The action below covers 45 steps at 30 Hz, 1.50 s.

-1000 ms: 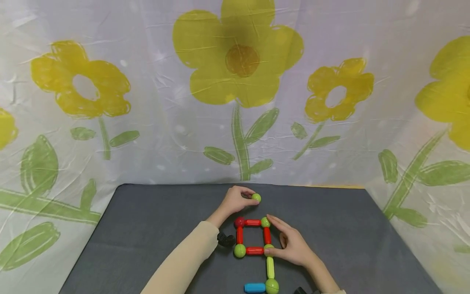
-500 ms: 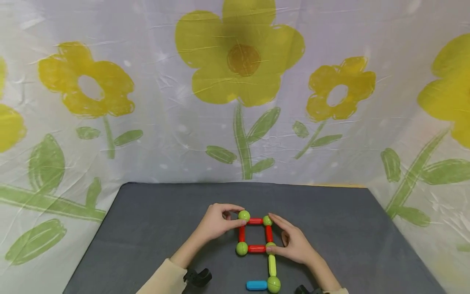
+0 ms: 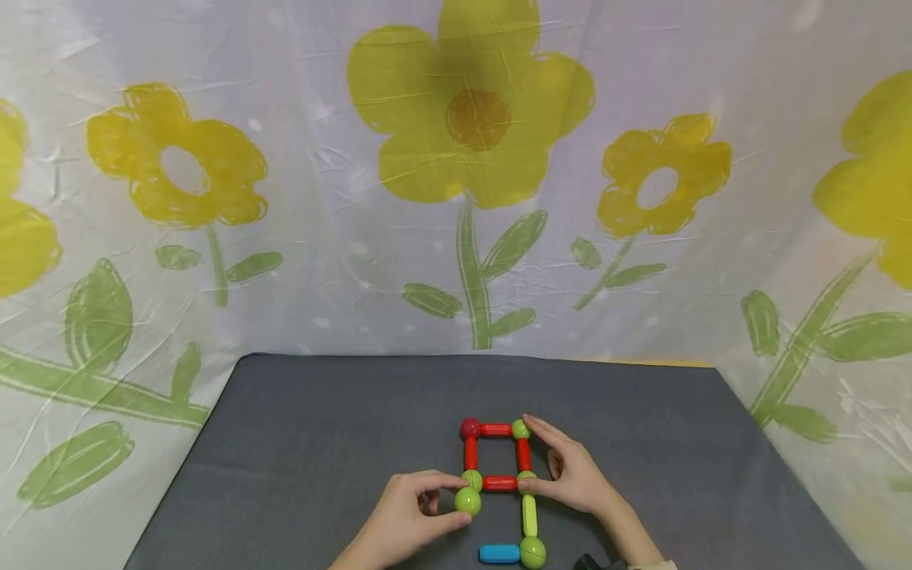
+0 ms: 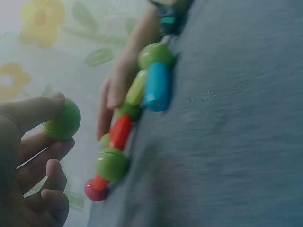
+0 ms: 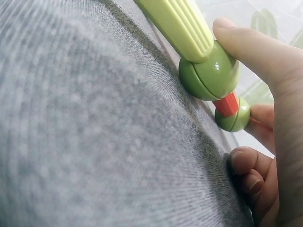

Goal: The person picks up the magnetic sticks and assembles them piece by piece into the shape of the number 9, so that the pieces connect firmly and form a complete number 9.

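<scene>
In the head view my left hand [image 3: 413,511] pinches a loose green ball [image 3: 468,502] between thumb and fingers; the left wrist view shows this ball [image 4: 65,120] held up off the table. It overlaps the lower left green ball [image 3: 470,478] of a toy ball-and-rod square. The square has red rods [image 3: 497,430], a red ball [image 3: 470,428] at its upper left corner and green balls at the others. My right hand [image 3: 573,475] spans its right side, thumb at the lower right ball [image 5: 210,71], a finger at the upper right ball [image 3: 521,430].
A yellow-green rod [image 3: 530,516] runs from the square's lower right corner to another green ball [image 3: 533,552], where a blue rod [image 3: 499,553] points left. A dark cloth [image 3: 321,427] covers the table. Behind it hangs a flower-printed curtain [image 3: 328,277].
My left hand has carried the green ball from beyond the square, past the red corner ball, towards me to the lower left corner. The right hand keeps its place.
</scene>
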### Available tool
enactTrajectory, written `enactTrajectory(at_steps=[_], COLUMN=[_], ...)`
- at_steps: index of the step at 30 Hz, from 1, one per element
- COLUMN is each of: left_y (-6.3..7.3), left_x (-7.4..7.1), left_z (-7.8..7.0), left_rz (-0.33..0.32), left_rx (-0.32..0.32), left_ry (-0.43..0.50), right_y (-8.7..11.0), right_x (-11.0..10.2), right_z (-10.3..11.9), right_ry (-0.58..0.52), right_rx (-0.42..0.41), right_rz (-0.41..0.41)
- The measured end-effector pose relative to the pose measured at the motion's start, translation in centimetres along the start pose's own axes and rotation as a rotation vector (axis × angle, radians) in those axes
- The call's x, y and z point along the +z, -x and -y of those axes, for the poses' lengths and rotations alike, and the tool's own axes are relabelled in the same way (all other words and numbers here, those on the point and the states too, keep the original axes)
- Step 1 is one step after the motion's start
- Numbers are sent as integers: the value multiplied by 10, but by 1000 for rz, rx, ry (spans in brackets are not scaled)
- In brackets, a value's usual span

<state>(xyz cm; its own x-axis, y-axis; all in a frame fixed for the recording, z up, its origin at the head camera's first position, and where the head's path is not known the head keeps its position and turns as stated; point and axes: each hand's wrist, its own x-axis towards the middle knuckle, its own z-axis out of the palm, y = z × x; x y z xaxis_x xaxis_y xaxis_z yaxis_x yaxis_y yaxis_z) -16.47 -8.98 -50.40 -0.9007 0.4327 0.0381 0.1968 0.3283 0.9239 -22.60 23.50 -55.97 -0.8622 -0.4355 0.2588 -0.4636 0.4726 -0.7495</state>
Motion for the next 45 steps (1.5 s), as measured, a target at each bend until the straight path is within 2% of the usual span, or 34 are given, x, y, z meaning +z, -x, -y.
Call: enactTrajectory(at_steps=[4,9,15,21,26,29,33,41,45], left_y=[15,24,27,31,27,26,25,26,28], left_x=[5,12,16,14,18,22,26,24,23], left_z=[11,27,40,49,49,50,51,50,50], left_rz=[25,50,117,172,182,189,208,192,191], left_rx=[-18,-74,0,27,20,14,15,17,-5], left_ry=[15,73,121,42,12,27,50,38,36], right_y=[-1,-1,0,-3,0,7,26,70,79], right_x=[1,-1,0,7,4,1,-1,10,21], right_z=[-1,-2,-1,2,5,12,28,47,44], right_ry=[-5,1,-1,-16,-79,-142,-204,-241,-259], right_rx=[-2,6,-5,-15,-27,-30,-27,-10,-116], right_rz=[2,10,-6,15,-53,-101,-113,29,90])
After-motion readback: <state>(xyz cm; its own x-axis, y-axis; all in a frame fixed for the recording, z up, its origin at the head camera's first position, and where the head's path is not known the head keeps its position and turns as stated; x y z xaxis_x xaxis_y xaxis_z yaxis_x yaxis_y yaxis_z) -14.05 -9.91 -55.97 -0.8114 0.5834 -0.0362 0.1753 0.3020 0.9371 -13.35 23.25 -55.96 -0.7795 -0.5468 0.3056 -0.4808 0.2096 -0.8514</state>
